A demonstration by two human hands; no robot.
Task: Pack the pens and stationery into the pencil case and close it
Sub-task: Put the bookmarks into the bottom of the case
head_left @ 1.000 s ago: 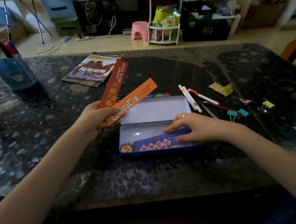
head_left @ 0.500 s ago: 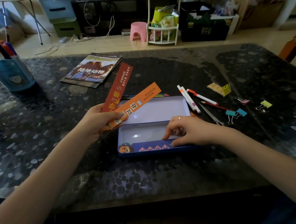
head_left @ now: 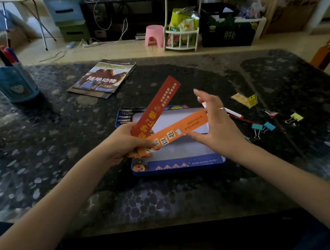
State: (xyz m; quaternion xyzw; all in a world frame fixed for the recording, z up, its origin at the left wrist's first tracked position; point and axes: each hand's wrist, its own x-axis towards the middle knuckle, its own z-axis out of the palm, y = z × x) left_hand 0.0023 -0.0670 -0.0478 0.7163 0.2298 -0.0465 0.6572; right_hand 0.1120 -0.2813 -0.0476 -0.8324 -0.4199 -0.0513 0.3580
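Left grip (head_left: 125, 143) pinches red strip (head_left: 156, 105) and orange strip (head_left: 177, 130) over the open pencil case (head_left: 178, 165) on the surface — right grip (head_left: 217, 125), fingers spread, reaching for the orange one — next, probably: lay it flat inside.

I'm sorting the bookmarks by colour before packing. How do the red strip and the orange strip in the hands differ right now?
The red strip is dark red and points steeply up and away; the orange strip is lighter and lies flatter, angled toward the right. Only the left hand grips the red strip, while the orange strip also has the right hand at its far end. Both are long printed card strips, fanned from the left hand above the open pencil case.
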